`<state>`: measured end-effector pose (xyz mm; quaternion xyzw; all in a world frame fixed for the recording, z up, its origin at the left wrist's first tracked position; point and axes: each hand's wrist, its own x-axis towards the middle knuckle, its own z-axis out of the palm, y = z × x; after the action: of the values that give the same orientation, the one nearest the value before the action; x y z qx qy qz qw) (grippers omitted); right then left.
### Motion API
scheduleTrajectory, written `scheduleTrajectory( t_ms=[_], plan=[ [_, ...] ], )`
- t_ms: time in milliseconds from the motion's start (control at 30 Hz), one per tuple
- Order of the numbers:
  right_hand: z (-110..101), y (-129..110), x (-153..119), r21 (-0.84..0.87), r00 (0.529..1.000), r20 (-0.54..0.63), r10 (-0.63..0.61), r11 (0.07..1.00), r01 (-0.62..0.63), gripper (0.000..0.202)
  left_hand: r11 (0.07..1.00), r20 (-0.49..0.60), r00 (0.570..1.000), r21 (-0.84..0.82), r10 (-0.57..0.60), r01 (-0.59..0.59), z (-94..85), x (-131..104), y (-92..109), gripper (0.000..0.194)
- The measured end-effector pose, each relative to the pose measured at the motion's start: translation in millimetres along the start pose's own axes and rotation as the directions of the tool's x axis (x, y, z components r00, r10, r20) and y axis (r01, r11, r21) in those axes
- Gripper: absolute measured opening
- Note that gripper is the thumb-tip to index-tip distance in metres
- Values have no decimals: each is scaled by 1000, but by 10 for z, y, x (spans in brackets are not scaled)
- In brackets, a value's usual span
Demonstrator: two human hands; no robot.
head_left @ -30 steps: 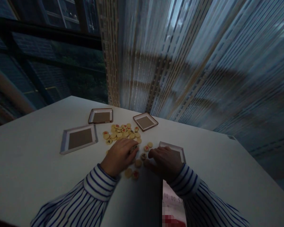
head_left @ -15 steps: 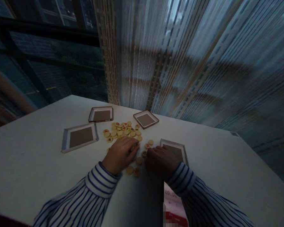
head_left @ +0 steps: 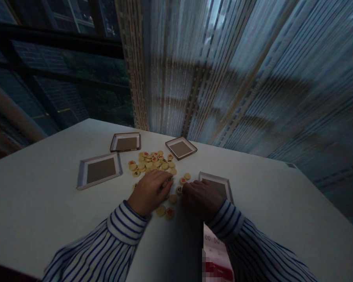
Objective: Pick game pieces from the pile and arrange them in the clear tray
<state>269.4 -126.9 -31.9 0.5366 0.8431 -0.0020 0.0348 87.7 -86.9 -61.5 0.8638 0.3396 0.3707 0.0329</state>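
Round wooden pieces with red or black characters lie in a loose pile (head_left: 154, 158) on the white table (head_left: 47, 211). Curled at the pile's near edge, my left hand (head_left: 151, 192) holds a wooden piece (head_left: 168, 181) between thumb and fingers. My right hand (head_left: 201, 197) is closed, its fingertips beside a black-marked piece (head_left: 179, 190); whatever it may hold is hidden. Between and below the hands are a plain piece (head_left: 173, 199), another plain one (head_left: 161, 211) and a red-marked one (head_left: 170, 212).
Four shallow trays surround the pieces: back left (head_left: 113, 148), left (head_left: 84, 182), back right (head_left: 191, 154) and right (head_left: 230, 192), partly behind my right hand. A lit screen (head_left: 216, 250) showing digits is by my right sleeve. Behind the table hangs a string curtain (head_left: 176, 78).
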Motion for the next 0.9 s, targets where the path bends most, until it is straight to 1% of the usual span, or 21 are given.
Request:
scheduleTrajectory(
  t_ms=[233, 267, 333, 400, 467, 533, 600, 633, 700, 767, 833, 900],
  plan=[
    [-55, 4, -25, 41, 999, -41, -10, 999, 12, 11, 1000, -17, 1000, -2, -12, 12, -26, 15, 22, 16],
    [-57, 5, -23, 50, 998, -67, -13, 999, 17, 10, 1000, -17, 1000, 0, -17, 17, -30, 16, 24, 16],
    [-56, 13, -20, 86, 985, -169, -18, 996, 33, 9, 1000, -14, 1000, -2, -25, 25, -34, 16, 23, 17],
    [-49, 32, -17, 152, 952, -304, -19, 986, 68, 7, 1000, -23, 999, -7, -30, 30, -34, 14, 19, 17],
    [-41, 58, -18, 221, 905, -426, -6, 969, 110, 6, 999, -44, 998, -10, -34, 34, -32, 10, 12, 17],
    [-37, 84, -21, 282, 857, -516, 15, 947, 153, 7, 999, -70, 997, -2, -33, 33, -29, 6, 7, 17],
    [-41, 104, -26, 357, 822, -568, 47, 914, 194, 8, 1000, -90, 996, 3, -28, 28, -30, 3, 7, 17],
    [-47, 112, -28, 412, 816, -575, 64, 884, 221, 9, 1000, -101, 995, 3, -24, 24, -32, 2, 9, 17],
    [-62, 122, -33, 539, 821, -563, 96, 795, 277, 10, 1000, -123, 992, -2, -17, 17, -38, 3, 17, 17],
    [-73, 128, -37, 660, 843, -522, 128, 687, 305, 12, 1000, -146, 989, -15, -13, 11, -46, 7, 27, 17],
    [-78, 132, -39, 767, 874, -459, 157, 566, 302, 15, 1000, -164, 986, -29, -12, 7, -54, 14, 37, 16],
    [-83, 134, -41, 865, 908, -383, 169, 410, 289, 19, 999, -175, 985, -36, -7, 1, -62, 23, 46, 16]
  ],
)
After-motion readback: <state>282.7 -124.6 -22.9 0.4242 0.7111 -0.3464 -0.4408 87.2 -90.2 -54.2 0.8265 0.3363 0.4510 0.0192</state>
